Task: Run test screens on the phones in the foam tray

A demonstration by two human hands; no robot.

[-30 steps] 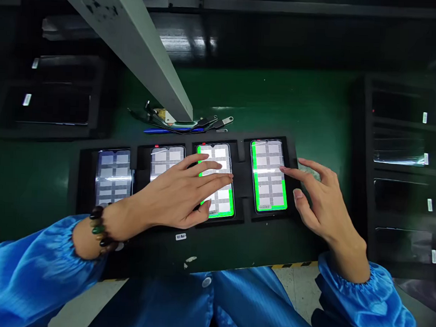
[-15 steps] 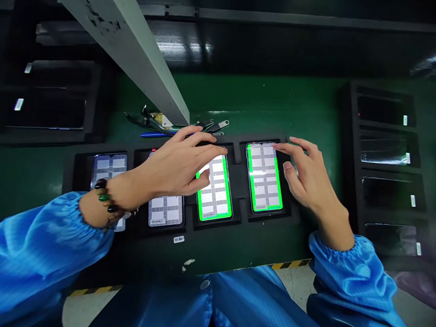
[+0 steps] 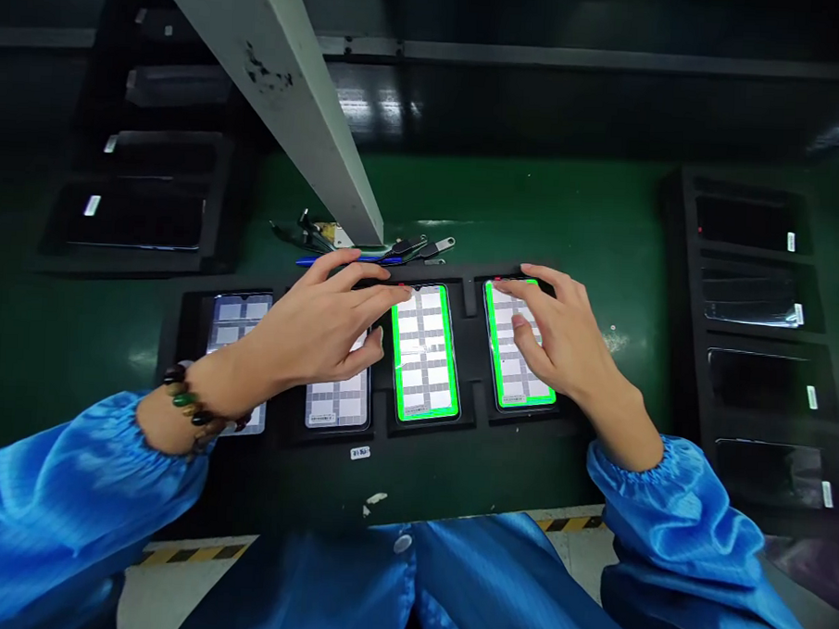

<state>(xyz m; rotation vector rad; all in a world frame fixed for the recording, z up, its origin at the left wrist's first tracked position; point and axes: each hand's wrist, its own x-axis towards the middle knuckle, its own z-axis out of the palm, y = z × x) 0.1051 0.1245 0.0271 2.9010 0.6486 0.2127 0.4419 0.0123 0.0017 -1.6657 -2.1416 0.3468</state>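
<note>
Leftward along the phone tops both grips are shifting, each leading fingertip now sitting farther from its screen's upper right corner than half a second ago. At mid-frame, the left grip [image 3: 322, 324] is reaching over a dimmer phone [image 3: 338, 408], its fingertip apparently touching the top of the centre phone [image 3: 423, 370]. Just right of it, the right grip [image 3: 564, 335] is covering the upper right of the right phone [image 3: 517, 384], fingertip near that screen's upper left corner. Both grips are staying released, fingers spread, grasping nothing. Green counter [image 3: 549, 209] is stretching above the phones toward the dark tray [image 3: 756, 337] at frame right; its front edge is running below. Both touched screens are glowing with pale grids and bright green borders.
</note>
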